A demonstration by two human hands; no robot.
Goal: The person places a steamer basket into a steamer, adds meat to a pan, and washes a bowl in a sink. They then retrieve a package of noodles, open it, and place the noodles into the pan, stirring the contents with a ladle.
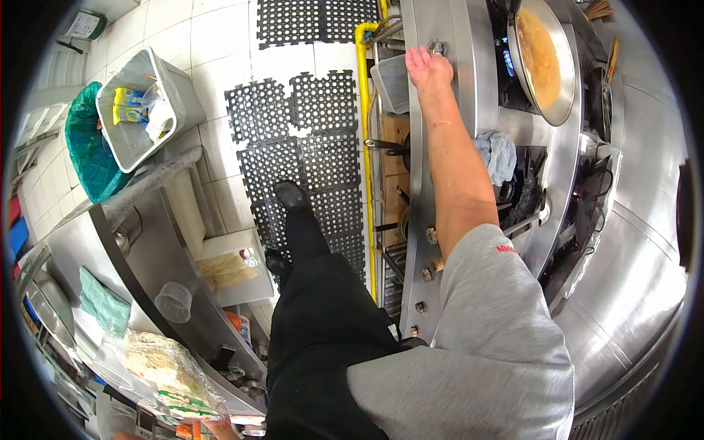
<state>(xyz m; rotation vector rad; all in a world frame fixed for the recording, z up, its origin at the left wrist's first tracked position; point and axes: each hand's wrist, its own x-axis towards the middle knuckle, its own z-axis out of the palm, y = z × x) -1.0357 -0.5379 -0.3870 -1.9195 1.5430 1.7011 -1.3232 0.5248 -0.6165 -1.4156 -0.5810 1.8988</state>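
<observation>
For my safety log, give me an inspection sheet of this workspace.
Surface: steel stove, dark burner grates showing.
Job's things: pan holding brownish liquid; control knob.
Clutter: bluish cloth on the stove; green cloth and plastic bag on the opposite counter.
Hands: right hand open, palm up, beside the knob, contact unclear; left hand not clearly identifiable.
Cables: none clearly seen.
Surroundings: yellow pipe along the stove front; perforated black mats; bin holding yellow packaging.

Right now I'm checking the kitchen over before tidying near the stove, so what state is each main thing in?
Right hand: open, palm showing, beside a knob
Knob: on or off, cannot tell
Pan: uncovered, holding brownish liquid
Grey-blue cloth: crumpled
Green cloth: laid on the counter
Bin: uncovered, rubbish inside
Floor mats: lying flat
</observation>
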